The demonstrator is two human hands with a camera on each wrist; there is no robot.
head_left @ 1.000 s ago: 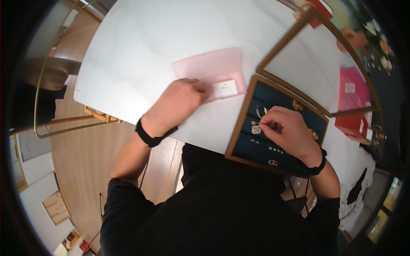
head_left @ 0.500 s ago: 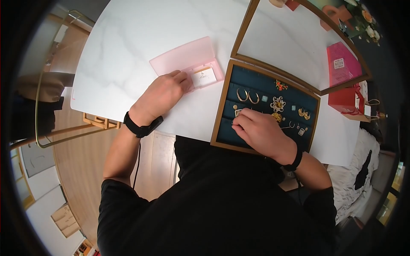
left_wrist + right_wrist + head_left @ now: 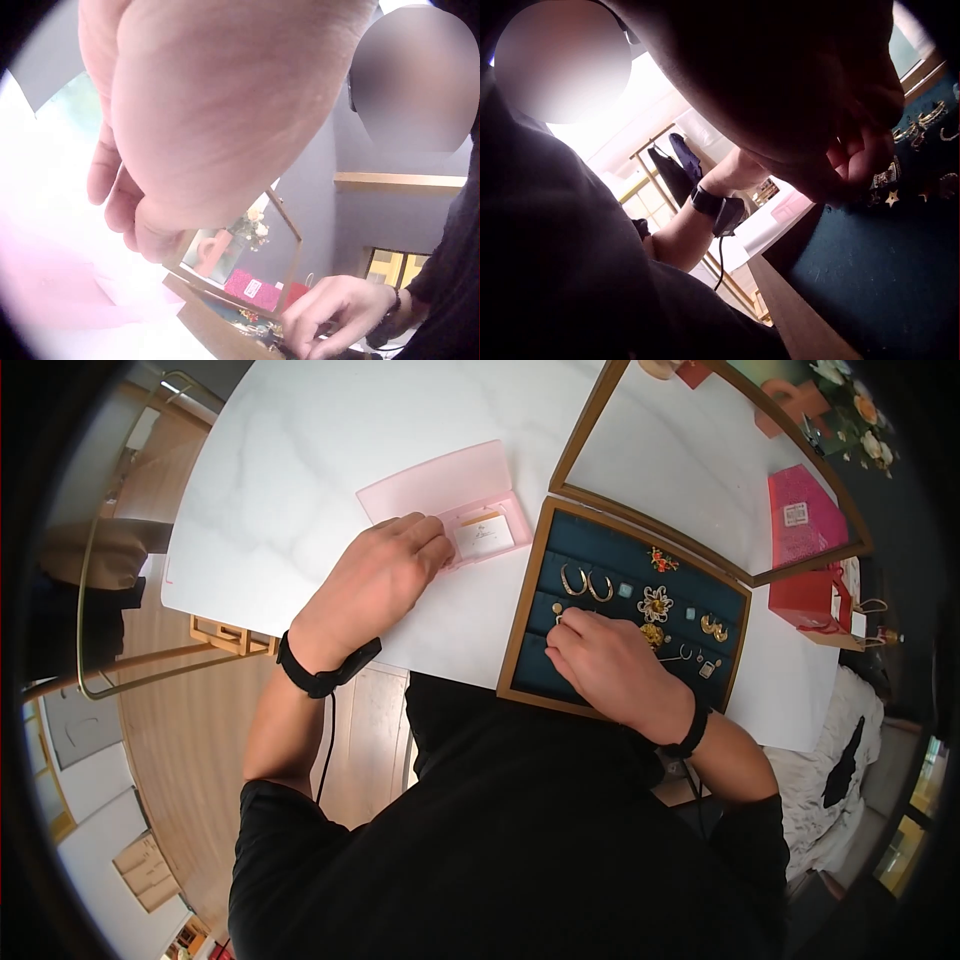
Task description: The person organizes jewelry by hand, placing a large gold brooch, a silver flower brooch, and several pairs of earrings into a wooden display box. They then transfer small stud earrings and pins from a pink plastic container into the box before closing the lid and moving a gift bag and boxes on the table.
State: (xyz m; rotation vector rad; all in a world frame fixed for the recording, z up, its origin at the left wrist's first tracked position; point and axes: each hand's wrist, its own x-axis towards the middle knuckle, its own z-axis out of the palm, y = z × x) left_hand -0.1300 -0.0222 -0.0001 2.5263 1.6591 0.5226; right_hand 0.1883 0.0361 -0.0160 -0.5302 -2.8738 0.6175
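Note:
The left hand (image 3: 385, 580) hovers with loosely curled fingers over the left end of a pink box (image 3: 523, 520). Its lid stands raised, and a white card (image 3: 485, 532) lies inside. Over the front left of a wooden-framed jewelry case (image 3: 735, 680) is the right hand (image 3: 625, 665), its thumb and fingertips pinching at a small gold earring (image 3: 557, 608) in the dark teal lining; the hand covers much of this piece. Beside the fingers in the right wrist view shows a star-shaped earring (image 3: 892, 198). Hoop earrings (image 3: 573, 580) and a flower brooch (image 3: 655, 603) sit in the rows behind.
The case's glazed lid (image 3: 580, 435) stands tilted up behind it. Past it are a bright pink package (image 3: 800, 510) and a red paper bag (image 3: 810, 600). White marbled table (image 3: 300, 480) surrounds both boxes, its curved edge at left beside a clothes rack (image 3: 95, 580).
The right hand has shifted lower and to the left over the case with the earring, and it uncovers more jewelry at its right. The left hand stays by the pink box. The head view has shifted.

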